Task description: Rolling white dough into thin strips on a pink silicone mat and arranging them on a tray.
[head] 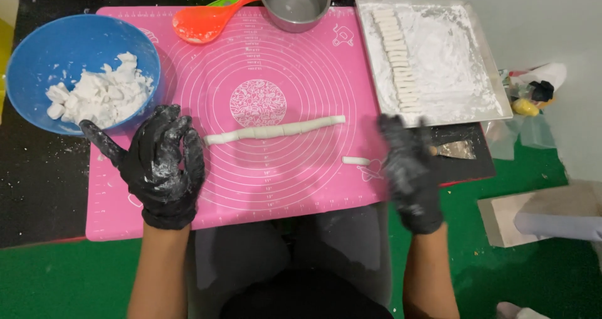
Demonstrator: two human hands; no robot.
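A long white dough rope (pixel 276 131) lies across the middle of a pink silicone mat (pixel 282 187). A short cut dough piece (pixel 355 161) rests near the mat's right edge. My left hand (pixel 160 162), in a floury black glove, hovers open just left of the rope's end, holding nothing. My right hand (pixel 407 168), also in a black glove and blurred, is by the mat's right edge beside the short piece, fingers apart and holding nothing. A metal scraper (pixel 454 149) lies just right of that hand.
A blue bowl (pixel 37 55) of white dough lumps sits at the left. A floured metal tray (pixel 483 62) with a column of cut pieces stands at the right. An orange spoon (pixel 204 21) and a steel cup (pixel 295 4) are at the back.
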